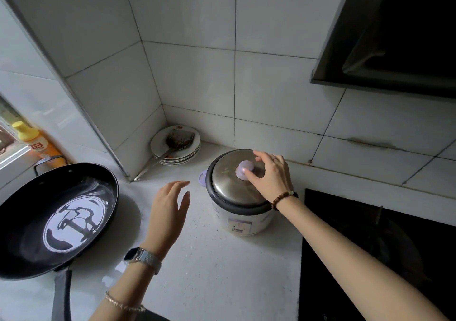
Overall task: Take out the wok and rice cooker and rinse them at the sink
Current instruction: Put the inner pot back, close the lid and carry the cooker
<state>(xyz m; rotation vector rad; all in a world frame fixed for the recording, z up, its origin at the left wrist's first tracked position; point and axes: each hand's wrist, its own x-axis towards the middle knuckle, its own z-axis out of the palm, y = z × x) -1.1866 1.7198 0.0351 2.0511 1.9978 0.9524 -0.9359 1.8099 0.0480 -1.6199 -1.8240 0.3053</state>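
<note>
White tiled walls meet in a corner above our pale countertop [222,259]. At the far left we see a yellow-capped orange bottle [34,140] on a ledge, partly hidden behind the wok [56,219]. The wok sits on the counter's left end, dark and shiny inside, its handle [61,296] pointing back towards us.

Just right of the wok, our left hand [167,212] hovers over the counter with fingers straight and relaxed, holding nothing; a watch [143,258] is on that wrist. Behind it, in the corner, a stack of plates [190,156] carries a dirty metal spatula [179,139].

Further right stands the rice cooker [241,219], upright on the counter between the plates and the cooktop, its steel lid [229,185] on. Our right hand [271,175], a bead bracelet [282,198] at its wrist, grips the lid's lilac knob [243,168], thumb on the near side and fingers arched over the far side.

At the right edge lies the black cooktop [370,246], just beside the cooker, with a dark range hood [394,37] above it.
</note>
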